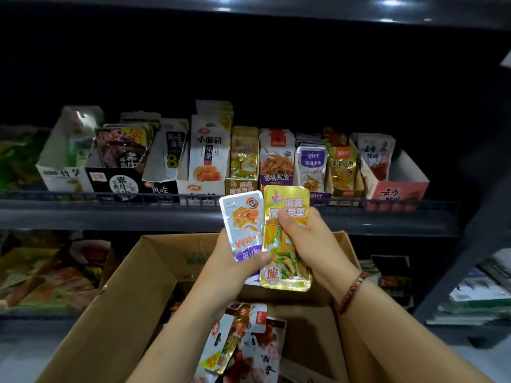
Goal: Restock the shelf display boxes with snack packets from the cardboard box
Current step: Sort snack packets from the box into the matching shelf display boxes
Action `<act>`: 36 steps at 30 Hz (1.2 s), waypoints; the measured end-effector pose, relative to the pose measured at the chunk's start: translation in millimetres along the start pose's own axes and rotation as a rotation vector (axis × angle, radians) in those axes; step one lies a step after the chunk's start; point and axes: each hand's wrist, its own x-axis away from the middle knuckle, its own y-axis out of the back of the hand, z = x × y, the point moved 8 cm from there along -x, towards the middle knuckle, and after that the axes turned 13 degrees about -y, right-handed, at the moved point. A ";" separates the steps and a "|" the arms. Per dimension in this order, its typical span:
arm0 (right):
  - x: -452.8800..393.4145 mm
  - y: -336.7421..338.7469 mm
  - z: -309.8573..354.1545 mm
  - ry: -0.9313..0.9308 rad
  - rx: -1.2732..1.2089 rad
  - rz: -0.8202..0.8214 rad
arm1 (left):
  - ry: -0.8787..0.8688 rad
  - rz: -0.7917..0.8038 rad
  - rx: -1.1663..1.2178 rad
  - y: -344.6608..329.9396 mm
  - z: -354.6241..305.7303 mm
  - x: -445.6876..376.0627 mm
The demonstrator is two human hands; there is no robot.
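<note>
My left hand (pixel 235 261) holds a white and purple snack packet (pixel 244 225) upright above the open cardboard box (pixel 130 294). Beside it, my right hand (pixel 307 239) grips a gold packet (pixel 286 214) printed with green vegetables, thumb across its front. The two packets touch side by side. Loose snack packets (pixel 243 341) lie mixed in the bottom of the box. On the shelf just behind stand several display boxes in a row; a gold display box (pixel 243 186) with the same print as the gold packet stands straight behind my hands.
A dark shelf rail (pixel 110 201) runs in front of the display boxes. A pink display box (pixel 398 193) stands at the right end, a white one (pixel 66 175) at the left. Lower shelves hold more packets at left (pixel 47 275) and goods at right (pixel 475 291).
</note>
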 end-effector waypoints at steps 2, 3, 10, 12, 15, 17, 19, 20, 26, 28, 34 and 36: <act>-3.4 -6.0 4.1 -0.002 0.022 -0.007 | -0.023 -0.029 -0.022 6.1 -0.4 -3.2; -5.4 -8.6 5.0 -0.016 0.019 0.001 | -0.028 -0.035 -0.031 8.8 -0.6 -4.7; -17.2 -16.8 28.5 -0.061 0.027 0.221 | -0.062 -0.080 -0.051 24.8 -5.5 -20.4; -24.4 -15.5 36.6 -0.043 0.052 0.210 | -0.056 -0.100 -0.059 29.5 -4.7 -25.1; -48.2 -12.6 51.8 0.002 0.067 0.127 | -0.052 -0.180 -0.087 46.0 -1.9 -33.0; -65.3 -12.2 69.2 0.060 0.065 0.053 | -0.030 -0.236 -0.085 58.1 2.9 -36.3; -84.9 -13.1 85.9 0.096 0.050 -0.015 | -0.010 -0.261 -0.083 66.0 7.7 -38.2; -94.1 -15.8 94.4 0.114 0.046 -0.041 | -0.004 -0.264 -0.085 68.5 9.9 -39.2; -127.8 -39.7 131.1 0.219 0.170 -0.195 | 0.019 -0.284 -0.067 76.2 16.9 -43.6; -136.8 -42.2 140.2 0.252 0.207 -0.243 | 0.019 -0.276 -0.065 76.7 17.7 -44.6; -161.3 -66.8 139.6 0.253 0.410 -0.233 | 0.014 -0.299 -0.010 80.8 17.4 -43.9; -171.1 -68.9 129.0 0.233 0.495 -0.203 | 0.016 -0.311 0.005 82.4 17.6 -42.9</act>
